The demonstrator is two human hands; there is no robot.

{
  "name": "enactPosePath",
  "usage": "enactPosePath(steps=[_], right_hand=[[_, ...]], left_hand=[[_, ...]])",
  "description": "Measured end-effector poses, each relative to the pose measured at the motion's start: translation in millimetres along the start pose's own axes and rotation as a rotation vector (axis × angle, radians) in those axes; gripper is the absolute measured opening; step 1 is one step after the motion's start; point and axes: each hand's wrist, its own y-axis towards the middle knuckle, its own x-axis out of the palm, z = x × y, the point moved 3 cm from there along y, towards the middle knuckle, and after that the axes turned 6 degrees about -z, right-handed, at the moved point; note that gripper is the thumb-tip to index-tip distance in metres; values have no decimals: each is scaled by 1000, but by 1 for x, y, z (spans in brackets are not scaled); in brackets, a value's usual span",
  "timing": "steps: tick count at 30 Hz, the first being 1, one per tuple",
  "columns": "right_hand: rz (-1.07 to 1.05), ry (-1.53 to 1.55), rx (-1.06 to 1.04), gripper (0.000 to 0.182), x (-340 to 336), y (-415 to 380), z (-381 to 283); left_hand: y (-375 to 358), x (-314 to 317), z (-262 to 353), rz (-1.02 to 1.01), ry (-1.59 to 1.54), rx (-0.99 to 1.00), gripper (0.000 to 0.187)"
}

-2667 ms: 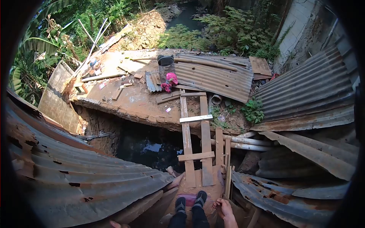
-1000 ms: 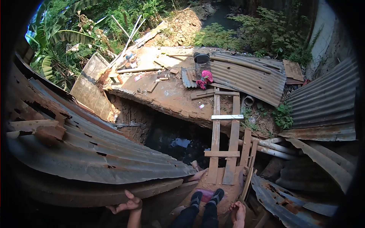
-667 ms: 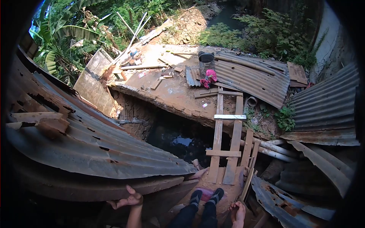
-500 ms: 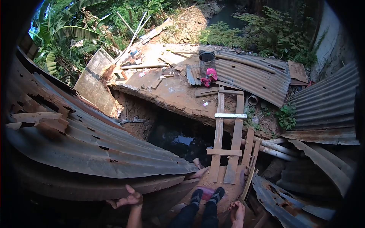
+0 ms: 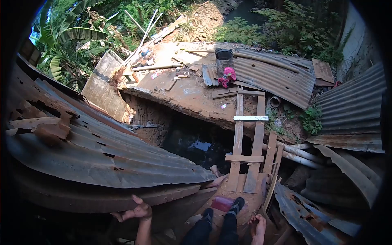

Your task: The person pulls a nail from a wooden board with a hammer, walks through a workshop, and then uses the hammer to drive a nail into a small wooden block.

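Observation:
My left hand [image 5: 136,210] is at the lower left under the overhanging sheet roof. Its thumb and fingers are spread, with the thumb against the lower edge of a dark wooden board [image 5: 163,199]. Just above that board lies the rusty corrugated metal sheet [image 5: 134,163]. Low on the right, my right hand [image 5: 257,226] has its fingers curled in, beside a narrow wooden strip [image 5: 271,195]; whatever is between the fingers is too small to make out. My shoes [image 5: 236,205] stand on the reddish ground in front of a plank ladder-bridge [image 5: 257,153].
Dark water [image 5: 190,141] lies below the bridge. Beyond is a concrete slab [image 5: 179,92] with a black bucket [image 5: 223,54], a pink cloth [image 5: 228,76] and more corrugated sheets [image 5: 273,79]. Another person's limb [image 5: 215,170] shows beside the metal roof. Pipes [image 5: 300,157] cross at right.
My view has turned slightly, so the bridge and slab sit a little further right. My right foot is a bit further forward. Both hands keep nearly the same pose.

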Motion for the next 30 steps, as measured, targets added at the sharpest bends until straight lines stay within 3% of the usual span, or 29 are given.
enactPosePath(steps=[2,4,7,10,16,19,30], right_hand=[[-5,-7,1,12,-1,-1,8],[-18,-15,10,11,5,-3,16],[18,-6,58,11,14,-8,25],[7,-27,55,10,16,-11,36],[42,19,27,11,8,-20,72],[10,37,39,13,8,-28,84],[76,110,-75,14,-6,-71,122]], left_hand=[[6,2,6,0,0,-6,72],[25,10,38,15,4,148,71],[21,4,33,-3,108,157,73],[41,9,68,4,99,179,75],[42,9,67,-12,36,192,79],[36,13,56,30,-147,184,80],[45,11,68,-4,-99,168,86]])
